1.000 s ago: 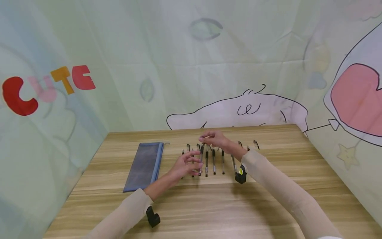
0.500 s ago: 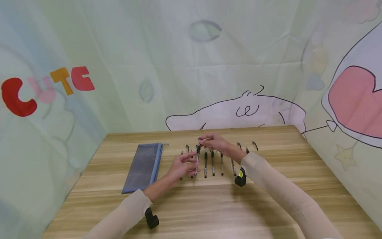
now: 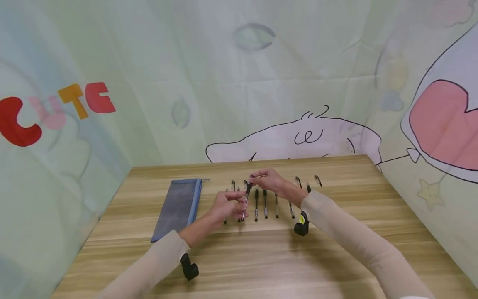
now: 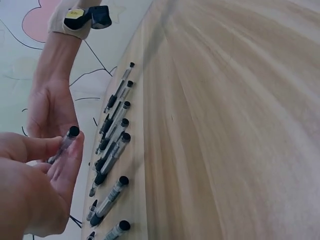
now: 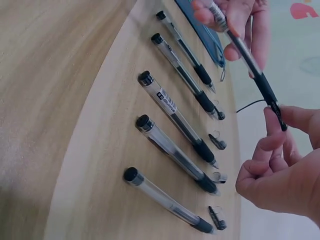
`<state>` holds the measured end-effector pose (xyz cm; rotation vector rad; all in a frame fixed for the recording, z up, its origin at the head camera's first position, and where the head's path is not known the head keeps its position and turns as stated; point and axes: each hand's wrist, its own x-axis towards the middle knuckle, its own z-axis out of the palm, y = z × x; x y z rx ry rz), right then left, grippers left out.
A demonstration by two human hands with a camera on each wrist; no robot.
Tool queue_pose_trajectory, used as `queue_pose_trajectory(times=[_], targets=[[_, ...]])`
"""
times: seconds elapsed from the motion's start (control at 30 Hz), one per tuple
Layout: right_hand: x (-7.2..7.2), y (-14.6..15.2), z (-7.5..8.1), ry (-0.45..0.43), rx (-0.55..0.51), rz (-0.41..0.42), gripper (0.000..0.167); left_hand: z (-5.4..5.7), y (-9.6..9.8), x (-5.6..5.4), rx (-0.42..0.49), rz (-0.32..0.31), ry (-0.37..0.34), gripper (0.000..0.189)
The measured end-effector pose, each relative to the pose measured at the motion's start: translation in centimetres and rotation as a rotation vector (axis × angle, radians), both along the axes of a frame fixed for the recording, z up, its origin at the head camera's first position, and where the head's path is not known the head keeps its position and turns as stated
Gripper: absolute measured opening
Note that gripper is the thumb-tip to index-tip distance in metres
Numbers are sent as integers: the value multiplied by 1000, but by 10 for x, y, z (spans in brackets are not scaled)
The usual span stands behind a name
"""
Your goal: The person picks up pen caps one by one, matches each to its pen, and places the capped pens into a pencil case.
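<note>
Left hand [image 3: 224, 206] and right hand [image 3: 271, 181], pinch grips

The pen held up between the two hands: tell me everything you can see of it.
The pen is slim, with a clear, plastic-looking barrel, a black grip, a black end plug and a printed label near that plug. It slants above the table, its plugged end lower in the head view. The left hand holds it toward the plug; the right hand pinches the other end, partly hiding it, so detail there is unclear.
</note>
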<state>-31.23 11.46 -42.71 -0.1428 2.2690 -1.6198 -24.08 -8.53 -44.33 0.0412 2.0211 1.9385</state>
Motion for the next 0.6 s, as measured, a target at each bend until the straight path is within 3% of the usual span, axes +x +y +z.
queue_pose_trajectory(times=[0.23, 0.6], targets=[[-1, 9, 7, 91, 114, 75, 42, -2, 2, -6, 10, -59, 31, 54], [-2, 20, 7, 170, 82, 184, 44, -6, -1, -6, 0, -95, 43, 59]])
